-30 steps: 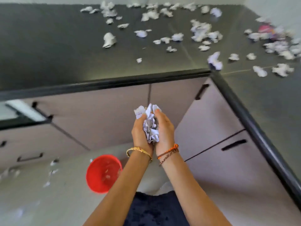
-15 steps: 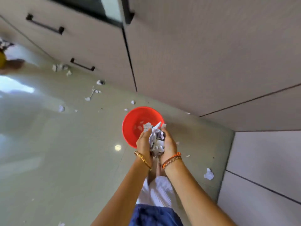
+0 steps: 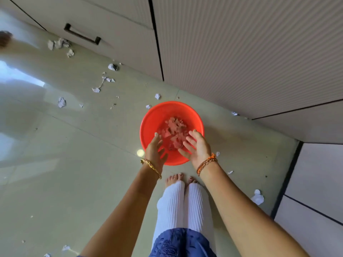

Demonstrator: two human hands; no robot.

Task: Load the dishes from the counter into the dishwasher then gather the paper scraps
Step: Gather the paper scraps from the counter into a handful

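Over the red bowl [image 3: 171,115] on the floor, her left hand [image 3: 155,149] and right hand [image 3: 197,147] hang spread and empty, paper scraps [image 3: 173,129] lying inside; stray bits [image 3: 61,102] on the tiles look next.

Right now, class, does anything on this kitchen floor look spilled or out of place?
Yes. Crumpled white paper scraps lie scattered over the glossy tiled floor, outside the round red plastic bin, several near the cabinet drawer handle. Both hands hover open above the bin.
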